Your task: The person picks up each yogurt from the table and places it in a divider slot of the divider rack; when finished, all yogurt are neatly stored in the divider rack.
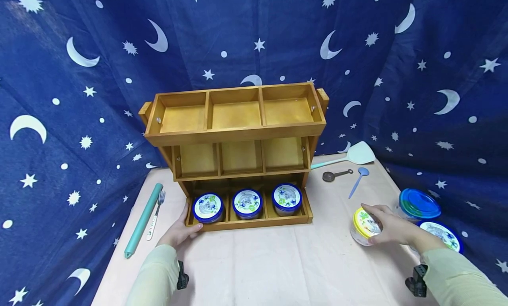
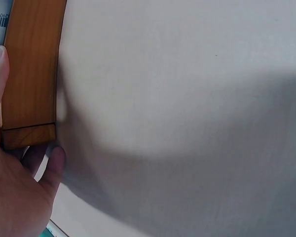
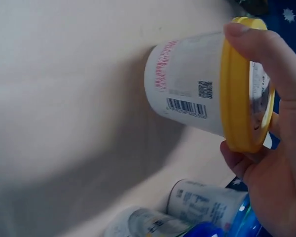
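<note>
My right hand [image 1: 390,224] grips a white tub with a yellow lid [image 1: 366,223], thumb and fingers on opposite sides of the lid. The tub's barcode faces the right wrist camera, and I cannot tell whether its base touches the table. At the lower left corner of a three-tier wooden rack [image 1: 238,134], my left hand [image 1: 182,229] holds the frame, thumb at the front and fingers round the side. The rack's bottom tier carries three blue-lidded tubs: left [image 1: 208,207], middle [image 1: 248,203] and right [image 1: 286,197], one per compartment. Its upper two tiers have bare compartments.
Two more blue-lidded tubs, one farther back [image 1: 419,204] and one nearer [image 1: 441,234], stand at the table's right edge. A spatula [image 1: 360,153], brown measuring spoon [image 1: 329,176] and blue spoon [image 1: 362,173] lie right of the rack. A fork [image 1: 156,213] and teal roll [image 1: 143,220] lie left.
</note>
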Action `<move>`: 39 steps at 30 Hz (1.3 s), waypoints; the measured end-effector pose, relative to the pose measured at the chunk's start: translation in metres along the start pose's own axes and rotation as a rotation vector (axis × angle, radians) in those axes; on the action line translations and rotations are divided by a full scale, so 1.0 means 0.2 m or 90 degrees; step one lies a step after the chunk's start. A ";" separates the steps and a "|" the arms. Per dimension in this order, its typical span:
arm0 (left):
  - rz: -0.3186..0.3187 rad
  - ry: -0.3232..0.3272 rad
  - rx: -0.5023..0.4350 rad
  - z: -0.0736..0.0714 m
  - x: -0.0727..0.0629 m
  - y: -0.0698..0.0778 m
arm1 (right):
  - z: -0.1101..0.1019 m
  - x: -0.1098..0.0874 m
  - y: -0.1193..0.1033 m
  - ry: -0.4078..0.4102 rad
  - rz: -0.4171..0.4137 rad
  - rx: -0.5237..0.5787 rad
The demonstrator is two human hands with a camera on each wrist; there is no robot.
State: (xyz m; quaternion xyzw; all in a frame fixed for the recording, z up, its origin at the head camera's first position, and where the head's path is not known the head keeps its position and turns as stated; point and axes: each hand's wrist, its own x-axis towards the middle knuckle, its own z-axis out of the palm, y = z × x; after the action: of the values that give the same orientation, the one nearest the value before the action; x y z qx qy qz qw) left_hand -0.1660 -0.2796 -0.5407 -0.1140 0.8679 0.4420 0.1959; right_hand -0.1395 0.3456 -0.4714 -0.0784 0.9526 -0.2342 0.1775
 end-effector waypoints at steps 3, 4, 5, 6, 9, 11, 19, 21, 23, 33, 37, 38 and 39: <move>0.018 0.006 0.011 -0.01 0.00 0.00 | -0.02 0.01 -0.04 0.031 -0.029 -0.014; 0.022 0.007 0.012 -0.01 0.00 0.00 | -0.03 0.02 -0.06 0.041 -0.036 -0.016; 0.023 0.006 0.009 -0.01 -0.01 0.00 | -0.03 0.02 -0.07 0.051 -0.038 -0.018; 0.025 0.004 0.005 -0.01 -0.01 0.00 | -0.04 0.03 -0.08 0.060 -0.045 -0.020; 0.019 0.004 0.003 -0.01 -0.01 0.00 | -0.06 0.04 -0.11 0.082 -0.058 -0.026; 0.017 0.006 0.002 0.00 -0.01 0.01 | -0.07 0.05 -0.14 0.097 -0.072 -0.028; 0.019 0.005 0.012 0.00 -0.01 0.01 | -0.17 0.06 -0.29 0.141 -0.148 -0.027; 0.019 0.005 0.011 0.00 -0.01 0.01 | -0.19 0.06 -0.33 0.153 -0.168 -0.036; 0.026 0.008 0.018 0.00 -0.01 0.01 | -0.21 0.06 -0.37 0.164 -0.183 -0.047; 0.040 0.006 0.039 -0.01 -0.02 0.02 | -0.28 0.05 -0.48 0.241 -0.283 -0.043; 0.045 0.005 0.049 -0.01 -0.02 0.02 | -0.30 0.06 -0.54 0.288 -0.341 -0.040; 0.046 0.004 0.049 -0.01 -0.02 0.01 | -0.31 0.06 -0.56 0.294 -0.348 -0.039; 0.046 0.005 0.048 -0.01 -0.02 0.01 | -0.31 0.07 -0.58 0.299 -0.354 -0.042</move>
State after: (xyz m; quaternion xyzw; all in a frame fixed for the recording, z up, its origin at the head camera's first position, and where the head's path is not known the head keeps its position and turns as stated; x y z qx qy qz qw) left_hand -0.1632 -0.2786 -0.5359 -0.0765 0.8884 0.4150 0.1807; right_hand -0.1673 0.2671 -0.3686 -0.2840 0.9168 -0.2543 -0.1191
